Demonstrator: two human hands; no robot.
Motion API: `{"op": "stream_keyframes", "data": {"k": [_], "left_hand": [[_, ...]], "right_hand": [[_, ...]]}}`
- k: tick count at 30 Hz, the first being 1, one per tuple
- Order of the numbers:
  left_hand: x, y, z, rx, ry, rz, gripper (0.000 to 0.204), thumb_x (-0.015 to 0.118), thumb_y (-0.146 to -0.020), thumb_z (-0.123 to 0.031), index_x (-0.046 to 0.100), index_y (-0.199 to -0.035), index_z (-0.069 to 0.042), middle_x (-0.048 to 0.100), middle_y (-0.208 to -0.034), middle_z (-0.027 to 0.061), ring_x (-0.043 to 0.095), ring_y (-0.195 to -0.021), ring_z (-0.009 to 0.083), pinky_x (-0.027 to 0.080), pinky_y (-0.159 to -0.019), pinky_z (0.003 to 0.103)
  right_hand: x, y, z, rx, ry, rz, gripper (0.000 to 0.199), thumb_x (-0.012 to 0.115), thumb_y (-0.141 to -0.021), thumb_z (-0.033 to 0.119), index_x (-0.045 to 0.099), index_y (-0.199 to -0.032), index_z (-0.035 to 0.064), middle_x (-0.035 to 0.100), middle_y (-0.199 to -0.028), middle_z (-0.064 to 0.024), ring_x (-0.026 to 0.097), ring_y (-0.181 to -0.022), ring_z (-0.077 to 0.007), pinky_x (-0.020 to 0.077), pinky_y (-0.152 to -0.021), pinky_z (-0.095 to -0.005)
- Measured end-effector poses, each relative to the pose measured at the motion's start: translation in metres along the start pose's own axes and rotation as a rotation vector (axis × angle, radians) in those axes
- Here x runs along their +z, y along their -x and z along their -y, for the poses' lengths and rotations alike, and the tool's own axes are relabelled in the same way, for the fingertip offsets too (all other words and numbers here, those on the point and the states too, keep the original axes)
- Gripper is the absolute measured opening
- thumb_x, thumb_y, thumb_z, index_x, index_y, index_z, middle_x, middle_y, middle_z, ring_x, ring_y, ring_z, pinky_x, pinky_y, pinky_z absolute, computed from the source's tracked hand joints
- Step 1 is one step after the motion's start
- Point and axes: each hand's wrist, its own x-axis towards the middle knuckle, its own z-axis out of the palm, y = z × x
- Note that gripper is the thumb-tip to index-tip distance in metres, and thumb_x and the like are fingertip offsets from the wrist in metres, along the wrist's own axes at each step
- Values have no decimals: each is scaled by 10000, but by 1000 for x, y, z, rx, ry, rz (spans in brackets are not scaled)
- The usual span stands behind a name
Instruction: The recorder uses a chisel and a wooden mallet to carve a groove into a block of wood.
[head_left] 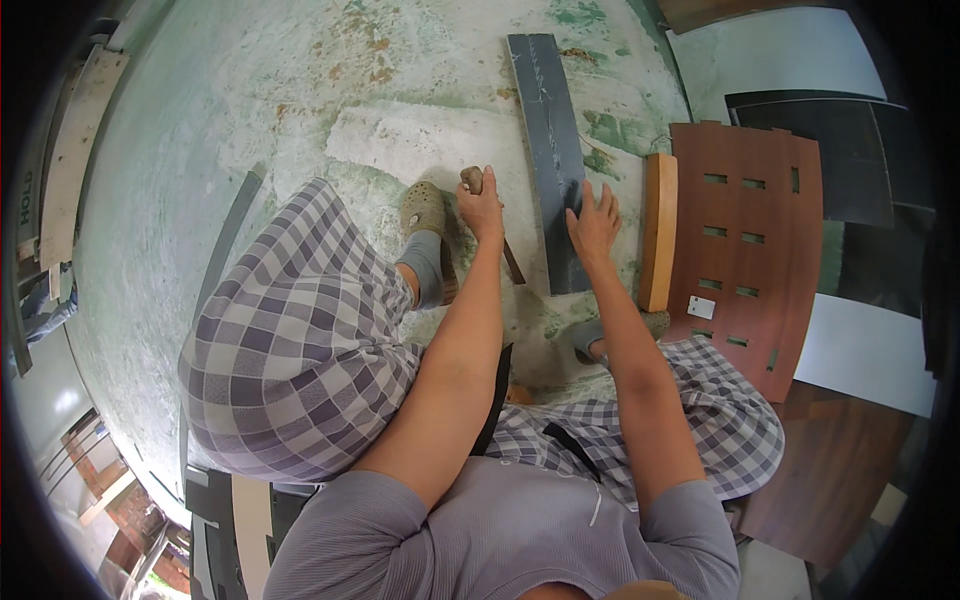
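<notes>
My left hand [481, 212] is closed round a wooden-handled tool [471, 178]; its rounded, worn end shows above the fist. A narrow dark strip comes out beyond my wrist, perhaps part of the same tool. To the right, a long dark grey board [550, 150] lies on the floor, with pale scratches along its upper half. My right hand [595, 225] is at the board's right edge near its lower end, fingers spread, the thumb over the board. I cannot tell how firmly it touches.
A light wooden bar [657, 232] lies right of the board, beside a reddish-brown slotted panel [745, 200]. Dark and white sheets lie farther right. My foot in an olive clog [423, 207] is left of my left hand. Planks [85, 150] stand at the far left.
</notes>
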Motion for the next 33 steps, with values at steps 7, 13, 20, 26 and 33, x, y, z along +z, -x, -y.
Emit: {"op": "stream_keyframes", "data": {"k": [7, 13, 20, 26, 33], "left_hand": [[7, 4, 0, -6, 3, 28, 491, 661, -825, -437, 525, -919, 25, 547, -624, 96, 562, -463, 184, 470, -466, 313], [12, 7, 0, 4, -21, 47, 484, 663, -825, -429, 531, -911, 29, 564, -638, 110, 574, -467, 194, 476, -473, 317], [22, 4, -8, 29, 17, 87, 497, 663, -824, -433, 530, -929, 35, 572, -660, 109, 571, -465, 187, 473, -472, 316], [41, 0, -29, 56, 177, 121, 409, 686, -836, -351, 472, -891, -7, 505, -600, 46, 507, -426, 130, 417, -394, 266], [70, 3, -56, 85, 166, 206, 437, 705, -824, -367, 467, -912, -12, 515, -630, 40, 509, -452, 116, 418, -402, 252]], "right_hand": [[14, -10, 3, -174, 207, 125, 684, 614, -839, 499, 385, -1420, 220, 169, -1523, -184, 188, -1364, -469, 237, -996, -693], [14, 5, -6, -290, 283, 79, 704, 612, -822, 532, 386, -1424, 246, 178, -1530, -148, 189, -1366, -463, 248, -991, -692], [11, 51, -11, -264, 251, 73, 750, 675, -787, 478, 372, -1431, 243, 208, -1521, -144, 223, -1360, -445, 281, -980, -677], [14, 84, -13, -227, 224, 47, 784, 698, -776, 447, 368, -1432, 171, 236, -1512, -153, 276, -1349, -414, 312, -989, -630], [18, 98, -38, -199, 34, 59, 671, 654, -844, 335, 372, -1427, 159, 267, -1510, -106, 287, -1360, -365, 298, -1021, -599]]}}
